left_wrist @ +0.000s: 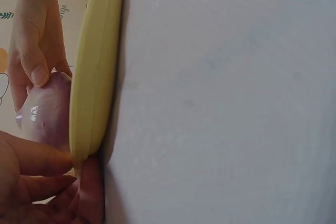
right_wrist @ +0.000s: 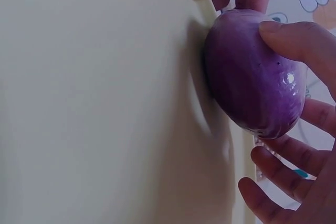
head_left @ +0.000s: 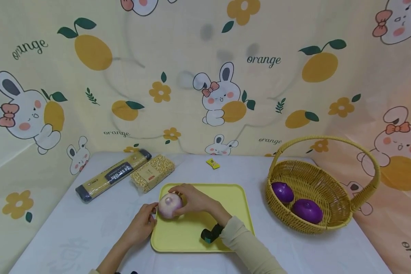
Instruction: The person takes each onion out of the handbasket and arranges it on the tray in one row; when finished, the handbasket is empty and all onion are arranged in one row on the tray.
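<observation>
The right hand (head_left: pixel 194 199) grips and partly hides the onion (head_left: pixel 168 206); the left hand (head_left: pixel 143 223) pinches the tray (head_left: pixel 179 240).

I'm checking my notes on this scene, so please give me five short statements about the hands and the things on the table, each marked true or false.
1. The right hand holds an onion. True.
2. The left hand is inside the basket. False: it grips the edge of the tray.
3. Two purple items lie in the basket. True.
4. The small yellow packet lies on the tray. False: it lies on the table, beyond the tray.
5. The tray is yellow. True.
</observation>
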The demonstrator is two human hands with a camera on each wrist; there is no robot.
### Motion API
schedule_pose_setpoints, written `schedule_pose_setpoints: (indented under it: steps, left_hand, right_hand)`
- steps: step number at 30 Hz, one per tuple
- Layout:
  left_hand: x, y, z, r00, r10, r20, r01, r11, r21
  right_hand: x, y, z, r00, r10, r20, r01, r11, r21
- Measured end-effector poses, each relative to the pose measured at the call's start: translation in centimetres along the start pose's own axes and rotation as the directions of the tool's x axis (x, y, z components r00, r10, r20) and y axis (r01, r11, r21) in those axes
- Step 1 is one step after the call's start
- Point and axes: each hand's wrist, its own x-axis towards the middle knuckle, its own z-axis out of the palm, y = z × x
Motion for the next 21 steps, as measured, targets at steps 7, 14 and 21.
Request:
schedule_pose_setpoints:
  steps: [7,14,21]
  left_hand:
    - [0.0,0.2,-0.1,1.000,-0.019,0.010,0.019,1.000,0.005]
    - [0.1,0.1,0.0,1.000,-0.027,0.012,0.027,1.000,0.006]
    - [0.0,0.1,0.1,1.000,-0.022,0.012,0.021,1.000,0.003]
  right_hand:
    - [0.0,-0.1,-0.2,1.000,0.010,-0.003,-0.010,1.000,0.005]
    - [-0.6,-0.3,-1.2,0.999,0.036,-0.019,-0.035,0.998,0.042]
    - [-1.3,0.1,-2.2,0.998,0.026,-0.049,-0.023,0.998,0.064]
